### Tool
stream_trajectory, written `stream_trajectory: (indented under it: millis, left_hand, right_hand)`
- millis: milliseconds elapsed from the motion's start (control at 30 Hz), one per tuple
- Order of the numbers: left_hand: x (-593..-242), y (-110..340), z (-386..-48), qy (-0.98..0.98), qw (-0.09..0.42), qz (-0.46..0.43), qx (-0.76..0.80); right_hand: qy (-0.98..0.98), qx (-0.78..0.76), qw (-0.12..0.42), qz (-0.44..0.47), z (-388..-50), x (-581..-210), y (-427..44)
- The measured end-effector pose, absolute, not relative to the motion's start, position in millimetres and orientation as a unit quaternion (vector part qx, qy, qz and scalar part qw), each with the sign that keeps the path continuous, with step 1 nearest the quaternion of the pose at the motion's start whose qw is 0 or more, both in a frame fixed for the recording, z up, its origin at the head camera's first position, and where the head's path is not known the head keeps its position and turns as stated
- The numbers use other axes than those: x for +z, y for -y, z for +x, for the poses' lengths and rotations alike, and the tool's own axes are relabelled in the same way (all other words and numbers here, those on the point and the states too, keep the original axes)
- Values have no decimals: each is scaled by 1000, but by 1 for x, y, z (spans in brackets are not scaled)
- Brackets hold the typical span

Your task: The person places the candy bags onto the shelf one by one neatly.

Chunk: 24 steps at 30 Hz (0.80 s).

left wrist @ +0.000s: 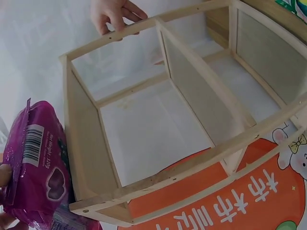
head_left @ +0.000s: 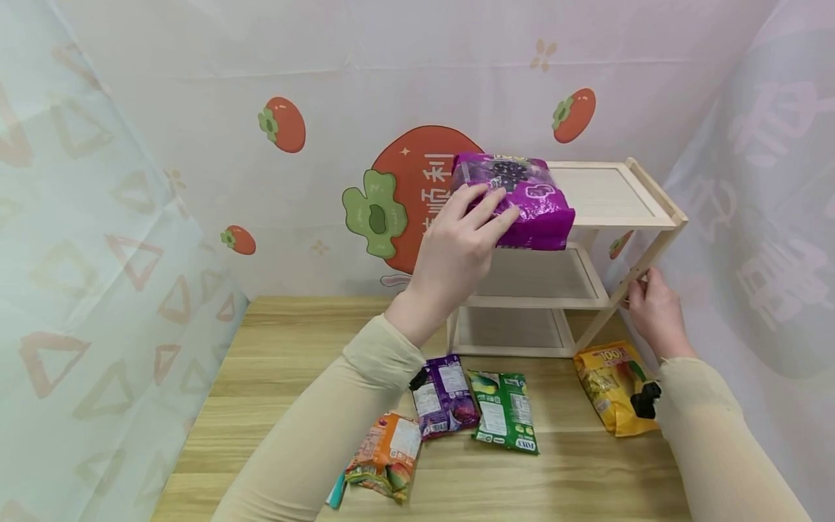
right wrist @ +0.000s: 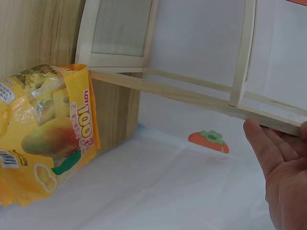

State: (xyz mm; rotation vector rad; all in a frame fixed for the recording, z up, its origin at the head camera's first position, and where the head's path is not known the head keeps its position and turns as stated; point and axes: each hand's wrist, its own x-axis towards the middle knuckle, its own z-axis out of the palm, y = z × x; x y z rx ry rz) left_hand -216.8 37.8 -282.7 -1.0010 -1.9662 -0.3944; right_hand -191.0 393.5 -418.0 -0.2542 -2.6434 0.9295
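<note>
Entries, left to right. Teal scrap [head_left: 335, 493]: mostly hidden by a sleeve [head_left: 339, 406]; we cannot tell what it is. Orange bag [head_left: 391, 453]: lying on the counter [head_left: 293, 348]. Dark purple bag [head_left: 446, 395]: flat, just beside the orange one. Left hand [head_left: 459, 232]: fingers fanned over the grape bag, gripping it. Green bag [head_left: 502, 413]: flat, before the rack. Grape bag [head_left: 528, 199]: at the left end of the top shelf [head_left: 607, 192], overhanging its front edge. Rack [head_left: 652, 254]: pale wood, three levels. Yellow bag [head_left: 607, 384]: on the counter by the rack's right foot. Right hand [head_left: 655, 312]: thumb and fingers pinching the right front post.

Progress, as we judge it: the grape bag is brought up to the shelf but not yet released; four bags lie down on the counter, off the rack.

Differences between views: only from the left wrist do we read the grape bag's barcode and see its side close against the top board; whether its weight rests there we cannot tell. The right wrist gives us the yellow bag's mango picture in full, and no grape bag.
</note>
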Motion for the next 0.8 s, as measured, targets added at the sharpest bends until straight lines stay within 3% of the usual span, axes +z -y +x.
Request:
stream_trajectory:
  millis: [233,800]
  left_hand:
    - [-286,-39,-220,767,476,-418,-102]
    - [-287,-41,-225,764,483,-420,-80]
  right_hand:
    - [928,321,167,-89,-190,-418,-393]
    - [928,319,172,-86,-191,-418,-393]
